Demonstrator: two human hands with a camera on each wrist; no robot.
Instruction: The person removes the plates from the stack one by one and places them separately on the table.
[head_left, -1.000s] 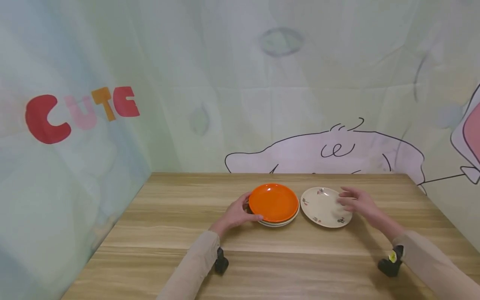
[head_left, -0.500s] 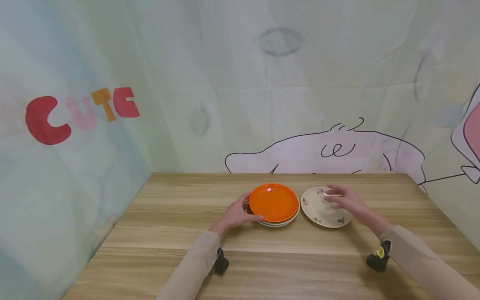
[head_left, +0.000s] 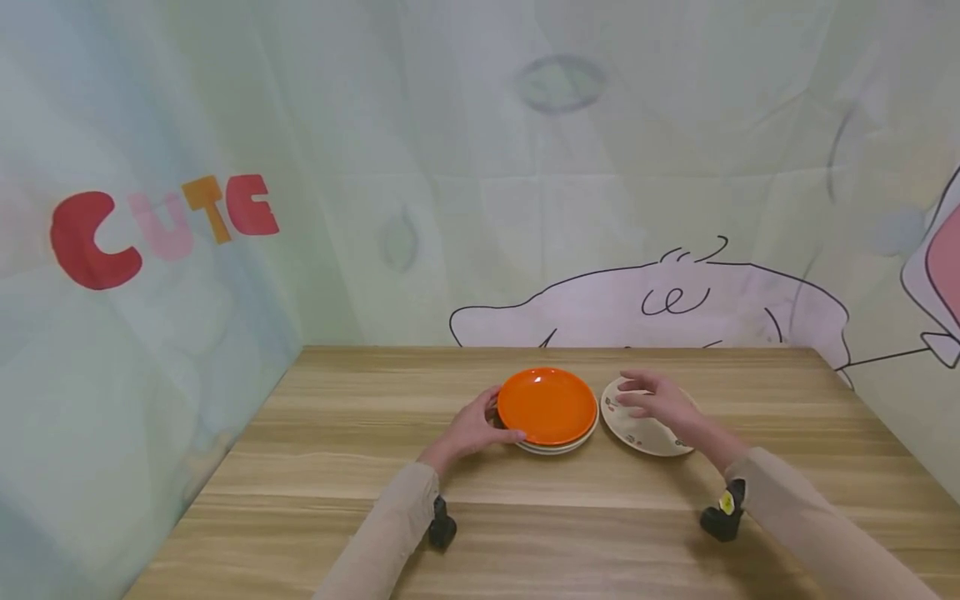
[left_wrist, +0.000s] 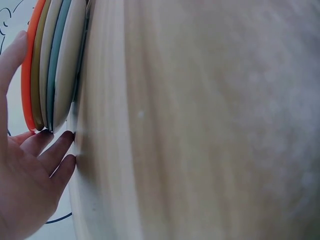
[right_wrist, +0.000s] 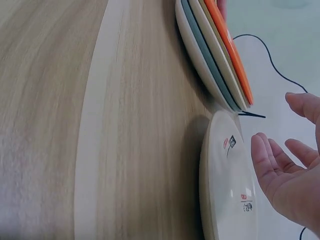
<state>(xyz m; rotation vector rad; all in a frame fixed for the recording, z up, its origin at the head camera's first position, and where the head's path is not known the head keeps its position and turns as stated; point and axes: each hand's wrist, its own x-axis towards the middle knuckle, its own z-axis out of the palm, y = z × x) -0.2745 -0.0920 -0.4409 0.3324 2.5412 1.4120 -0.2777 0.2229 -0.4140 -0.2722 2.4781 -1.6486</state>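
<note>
An orange plate (head_left: 547, 407) tops a stack of several plates on the table, with mustard, cream and teal (left_wrist: 56, 55) rims showing below it in the left wrist view. My left hand (head_left: 474, 425) rests at the stack's left side, thumb by the orange rim and fingers loosely spread along the lower edges. To the right of the stack lies a cream plate (head_left: 648, 437) with small printed pictures around its rim. Over this plate hovers my right hand (head_left: 663, 406), palm down with fingers loosely extended, holding nothing; it hides part of the plate.
The wood-grain table (head_left: 360, 400) runs back to a pale printed curtain (head_left: 375, 167) with cartoon drawings. Black wrist cameras sit below both sleeves. A narrow gap parts the stack from the single plate in the head view.
My right hand has moved left across the cream plate, from its right edge toward the stack. The left hand and the plates stay where they were.
</note>
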